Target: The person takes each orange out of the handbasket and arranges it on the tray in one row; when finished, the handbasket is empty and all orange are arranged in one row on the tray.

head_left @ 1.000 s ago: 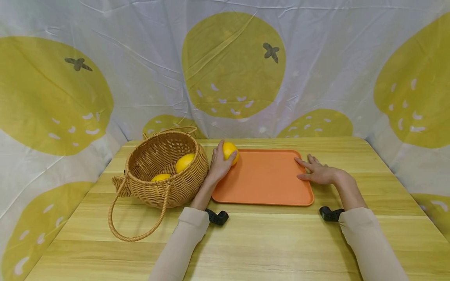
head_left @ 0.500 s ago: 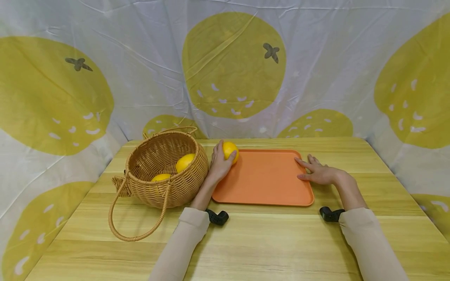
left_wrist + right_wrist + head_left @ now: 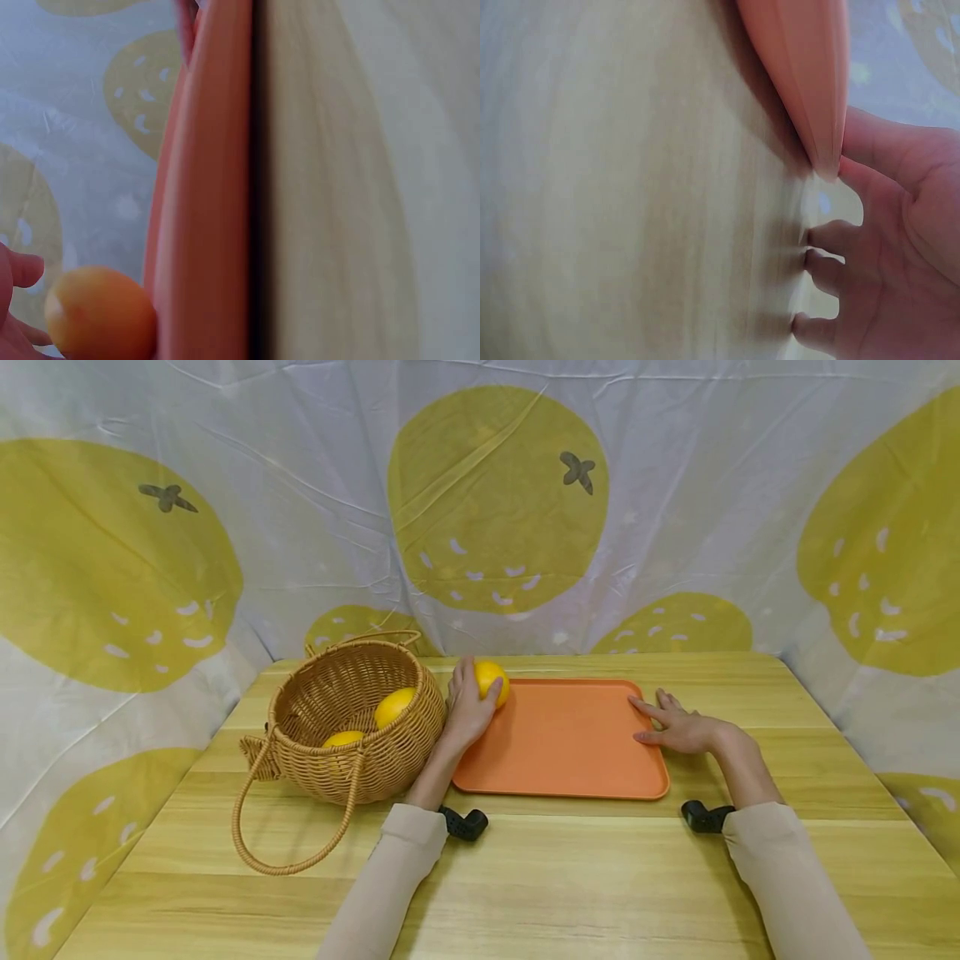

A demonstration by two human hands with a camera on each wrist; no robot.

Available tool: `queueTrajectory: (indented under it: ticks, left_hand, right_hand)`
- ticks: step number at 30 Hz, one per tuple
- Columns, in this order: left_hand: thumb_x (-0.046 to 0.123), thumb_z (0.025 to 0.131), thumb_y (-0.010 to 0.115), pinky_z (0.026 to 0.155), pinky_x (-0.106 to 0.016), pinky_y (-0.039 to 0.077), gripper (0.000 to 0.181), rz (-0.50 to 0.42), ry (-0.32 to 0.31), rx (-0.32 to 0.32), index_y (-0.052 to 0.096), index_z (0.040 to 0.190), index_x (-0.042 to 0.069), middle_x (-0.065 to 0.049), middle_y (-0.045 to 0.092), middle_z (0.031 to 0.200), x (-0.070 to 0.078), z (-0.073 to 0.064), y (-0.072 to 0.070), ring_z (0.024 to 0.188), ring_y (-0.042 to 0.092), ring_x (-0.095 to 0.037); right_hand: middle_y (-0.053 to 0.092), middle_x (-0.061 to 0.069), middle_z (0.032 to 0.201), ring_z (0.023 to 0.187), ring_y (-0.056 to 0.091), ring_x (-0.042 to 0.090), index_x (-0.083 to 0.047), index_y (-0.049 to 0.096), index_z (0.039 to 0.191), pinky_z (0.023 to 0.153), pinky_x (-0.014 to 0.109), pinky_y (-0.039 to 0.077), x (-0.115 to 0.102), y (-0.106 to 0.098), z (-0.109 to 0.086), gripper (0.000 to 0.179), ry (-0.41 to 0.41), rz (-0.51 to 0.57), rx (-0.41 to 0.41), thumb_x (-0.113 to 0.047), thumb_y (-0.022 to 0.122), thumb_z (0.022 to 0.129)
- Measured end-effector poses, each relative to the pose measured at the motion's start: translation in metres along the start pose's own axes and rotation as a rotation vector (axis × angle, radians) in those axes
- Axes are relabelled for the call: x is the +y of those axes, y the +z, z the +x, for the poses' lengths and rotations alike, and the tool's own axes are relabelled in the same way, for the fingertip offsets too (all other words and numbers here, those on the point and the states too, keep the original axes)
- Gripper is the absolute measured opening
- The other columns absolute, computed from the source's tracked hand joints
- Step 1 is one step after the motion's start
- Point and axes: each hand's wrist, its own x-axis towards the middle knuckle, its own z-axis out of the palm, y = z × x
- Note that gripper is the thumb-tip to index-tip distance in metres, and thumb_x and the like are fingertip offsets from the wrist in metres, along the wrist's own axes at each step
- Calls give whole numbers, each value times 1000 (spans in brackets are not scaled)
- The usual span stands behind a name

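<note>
The left hand [image 3: 467, 708] curves its fingers round a yellow fruit [image 3: 491, 680] at the far left corner of an orange tray [image 3: 562, 743]; how firmly, I cannot tell. The right hand [image 3: 681, 732], fingers spread, touches the tray's right edge. Two more fruits [image 3: 394, 707] lie in a basket [image 3: 401, 770].

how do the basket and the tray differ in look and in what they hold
The basket is woven and tan; the tray is smooth and orange. The basket is deep and rounded with loop handles; the tray is flat with a low rim. Two yellow fruits show inside the basket; the tray's middle is bare, though the left hand holds a third fruit at its far left corner. Both stand on the wooden table.
</note>
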Motion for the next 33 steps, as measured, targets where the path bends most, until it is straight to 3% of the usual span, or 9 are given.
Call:
queueTrajectory:
  ticks: [4,9,17,26,33]
  left_hand:
    - [36,108,53,126,-63,15,75,48,43,29,18,165,3,-22,13,172,12,-1,-4,159,13,-40]
    - [44,108,50,126,-67,9,77,27,91,-2,16,166,6,-21,5,173,35,-4,-10,161,5,-40]
    - [46,108,48,127,-65,6,73,18,210,-57,22,165,9,-21,7,173,88,3,-27,160,7,-44]
    - [52,108,43,124,-71,7,71,122,276,-176,19,167,23,-19,5,174,145,24,-70,161,4,-45]
    - [57,107,41,121,-75,4,72,275,283,-189,17,168,25,-18,1,175,162,38,-110,158,1,-54]
  right_hand:
    - [-18,41,163,150,-18,60,-1,10,165,113,81,-9,-1,0,0,86,1,-2,0,-42,56,106]
    - [-18,41,163,150,-17,61,-2,10,165,112,81,-8,0,0,0,85,7,-12,0,-43,55,106]
    - [-17,41,163,150,-17,60,-2,10,165,112,82,-8,-1,0,0,85,9,-17,4,-43,56,106]
    - [-18,41,163,150,-18,60,-1,10,165,113,80,-9,-1,0,1,86,9,-8,4,-42,56,106]
    - [-19,41,163,150,-19,59,-1,10,165,112,80,-11,0,1,1,86,2,7,5,-42,57,106]
